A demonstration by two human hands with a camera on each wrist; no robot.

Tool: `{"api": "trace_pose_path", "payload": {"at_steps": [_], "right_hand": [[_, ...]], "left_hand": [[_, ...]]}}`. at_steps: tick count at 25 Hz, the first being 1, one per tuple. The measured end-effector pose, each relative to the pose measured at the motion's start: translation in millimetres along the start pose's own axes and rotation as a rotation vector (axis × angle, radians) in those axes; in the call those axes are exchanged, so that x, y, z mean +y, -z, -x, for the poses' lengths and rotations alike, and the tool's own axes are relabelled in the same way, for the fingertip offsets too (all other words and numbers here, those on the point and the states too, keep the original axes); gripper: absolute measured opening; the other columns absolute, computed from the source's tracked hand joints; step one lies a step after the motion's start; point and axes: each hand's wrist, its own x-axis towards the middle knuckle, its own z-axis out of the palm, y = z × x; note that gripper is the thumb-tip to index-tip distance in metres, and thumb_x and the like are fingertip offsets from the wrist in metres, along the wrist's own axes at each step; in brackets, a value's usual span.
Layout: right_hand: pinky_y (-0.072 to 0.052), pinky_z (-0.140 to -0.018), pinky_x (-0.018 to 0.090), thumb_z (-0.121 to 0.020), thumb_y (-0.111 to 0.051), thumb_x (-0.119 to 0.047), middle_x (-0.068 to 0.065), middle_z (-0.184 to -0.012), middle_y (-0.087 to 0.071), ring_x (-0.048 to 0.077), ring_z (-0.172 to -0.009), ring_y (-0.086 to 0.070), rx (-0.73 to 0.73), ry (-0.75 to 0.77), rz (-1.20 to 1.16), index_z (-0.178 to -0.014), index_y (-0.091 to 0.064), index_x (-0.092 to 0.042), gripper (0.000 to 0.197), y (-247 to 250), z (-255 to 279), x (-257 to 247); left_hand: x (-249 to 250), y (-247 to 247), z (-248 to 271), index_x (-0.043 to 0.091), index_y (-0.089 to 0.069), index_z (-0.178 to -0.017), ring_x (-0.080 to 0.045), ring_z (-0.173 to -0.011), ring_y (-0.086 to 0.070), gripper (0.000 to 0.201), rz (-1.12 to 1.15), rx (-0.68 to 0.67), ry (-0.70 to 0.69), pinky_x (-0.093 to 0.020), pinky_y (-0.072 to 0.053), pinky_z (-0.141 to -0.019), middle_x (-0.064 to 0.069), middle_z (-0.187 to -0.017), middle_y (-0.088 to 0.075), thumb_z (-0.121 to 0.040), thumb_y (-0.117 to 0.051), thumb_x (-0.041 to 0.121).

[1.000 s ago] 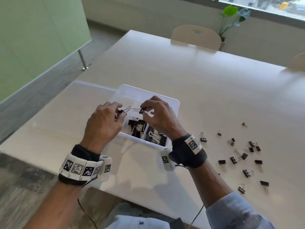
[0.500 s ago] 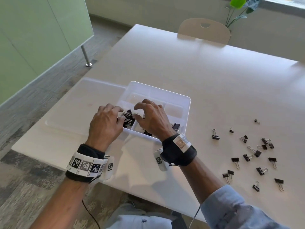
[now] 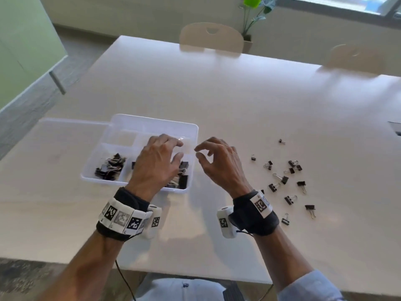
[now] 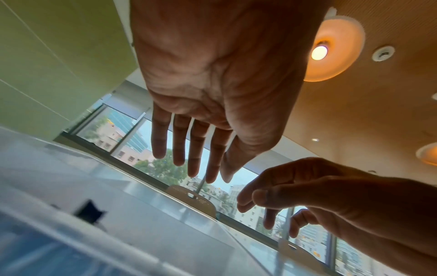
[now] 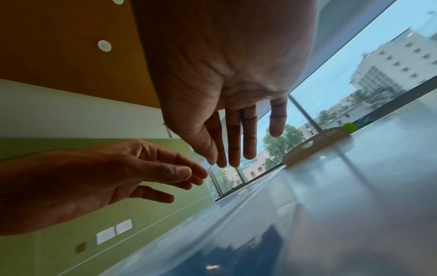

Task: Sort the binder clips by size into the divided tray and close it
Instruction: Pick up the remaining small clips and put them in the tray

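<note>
Both grips were wide and empty: left hand [image 3: 157, 164] over the divided tray [image 3: 152, 122], right hand [image 3: 219, 161] beside it. We judged the next step a precise pinch on one loose binder clip [image 3: 290, 199] on the desk [image 3: 238, 94], its size probably checked first.

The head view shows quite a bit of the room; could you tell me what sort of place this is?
Probably an office meeting room: a long pale table, chairs tucked along its far side, and a wide window overlooking city buildings.

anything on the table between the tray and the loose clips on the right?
Head view: bare tabletop between the tray and the loose clips; only the empty right hand hovers over it.
</note>
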Motion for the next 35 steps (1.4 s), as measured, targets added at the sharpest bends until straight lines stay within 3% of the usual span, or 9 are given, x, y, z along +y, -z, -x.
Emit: {"api": "trace_pose_path", "payload": {"at_steps": [4, 7, 11, 15, 18, 23, 26, 31, 35], "right_hand": [[-0.054, -0.088, 0.046, -0.095, -0.069, -0.038, -0.019, -0.105, -0.07, 0.003, -0.087, -0.063, 0.065, -0.126, 0.013, -0.098, -0.077, -0.036, 0.009, 41.0, 25.3, 63.0], [-0.054, -0.089, 0.045, -0.094, -0.074, -0.031, -0.018, -0.107, -0.071, 0.006, -0.09, -0.065, 0.049, -0.22, 0.119, -0.099, -0.077, -0.037, 0.009, 71.4, 44.6, 108.3], [-0.049, -0.095, 0.045, -0.094, -0.076, -0.021, -0.007, -0.116, -0.076, 0.021, -0.111, -0.067, 0.003, -0.418, 0.363, -0.107, -0.079, -0.029, 0.016, 105.0, 66.7, 154.9], [-0.053, -0.096, 0.042, -0.09, -0.074, -0.018, -0.003, -0.118, -0.074, 0.023, -0.115, -0.067, -0.065, -0.517, 0.363, -0.114, -0.077, -0.026, 0.025, 117.2, 77.4, 179.8], [-0.055, -0.093, 0.039, -0.088, -0.073, -0.017, -0.003, -0.12, -0.07, 0.023, -0.111, -0.068, -0.134, -0.546, 0.321, -0.116, -0.075, -0.026, 0.03, 113.0, 79.2, 185.6], [-0.054, -0.09, 0.036, -0.09, -0.072, -0.008, 0.004, -0.117, -0.068, 0.028, -0.107, -0.069, -0.153, -0.543, 0.3, -0.112, -0.076, -0.017, 0.024, 100.8, 76.9, 187.2], [-0.052, -0.087, 0.034, -0.089, -0.072, -0.007, 0.005, -0.115, -0.071, 0.029, -0.107, -0.069, -0.141, -0.545, 0.297, -0.11, -0.076, -0.017, 0.024, 98.9, 73.2, 188.5], [-0.054, -0.09, 0.038, -0.09, -0.069, -0.008, 0.008, -0.115, -0.069, 0.031, -0.105, -0.068, -0.096, -0.502, 0.252, -0.112, -0.076, -0.013, 0.024, 100.3, 55.5, 170.2], [-0.048, -0.077, 0.023, -0.091, -0.073, -0.008, 0.002, -0.107, -0.065, 0.022, -0.091, -0.071, -0.013, -0.401, 0.128, -0.11, -0.076, -0.012, 0.019, 91.5, 30.8, 135.1]], "left_hand": [[62.7, -30.9, -18.1, 0.028, -0.071, -0.121, -0.019, -0.121, -0.056, 0.026, 0.009, -0.105, -0.139, -0.039, -0.052, -0.094, 0.006, -0.118, -0.071, -0.099, -0.062, 0.038], [98.5, -57.4, -28.8, 0.028, -0.067, -0.126, -0.019, -0.118, -0.059, 0.031, -0.014, -0.243, -0.166, -0.036, -0.051, -0.086, 0.007, -0.118, -0.069, -0.101, -0.056, 0.043], [127.9, -95.0, -36.5, 0.014, -0.053, -0.129, -0.027, -0.104, -0.068, 0.046, -0.246, -0.381, -0.066, -0.037, -0.047, -0.075, -0.008, -0.117, -0.066, -0.106, -0.045, 0.053], [143.3, -123.1, -46.8, 0.007, -0.048, -0.129, -0.029, -0.105, -0.069, 0.067, -0.314, -0.43, 0.062, -0.038, -0.051, -0.074, -0.012, -0.119, -0.063, -0.099, -0.05, 0.067], [147.7, -136.3, -51.7, 0.009, -0.046, -0.132, -0.026, -0.102, -0.069, 0.067, -0.348, -0.439, 0.081, -0.038, -0.056, -0.075, -0.01, -0.12, -0.06, -0.097, -0.055, 0.066], [144.6, -136.8, -53.2, 0.009, -0.049, -0.132, -0.029, -0.108, -0.067, 0.039, -0.302, -0.406, 0.05, -0.038, -0.055, -0.079, -0.011, -0.123, -0.059, -0.103, -0.056, 0.034], [142.0, -131.6, -47.8, 0.006, -0.054, -0.127, -0.027, -0.107, -0.064, 0.032, -0.26, -0.397, 0.038, -0.035, -0.054, -0.083, -0.012, -0.12, -0.06, -0.1, -0.057, 0.024], [139.4, -111.2, -36.9, 0.006, -0.059, -0.12, -0.027, -0.101, -0.064, 0.031, -0.133, -0.349, -0.042, -0.035, -0.053, -0.085, -0.012, -0.114, -0.059, -0.104, -0.054, 0.032], [132.1, -85.7, -37.6, 0.011, -0.064, -0.115, -0.027, -0.096, -0.066, 0.028, -0.039, -0.283, -0.067, -0.035, -0.049, -0.081, -0.008, -0.11, -0.062, -0.103, -0.055, 0.034]]}}
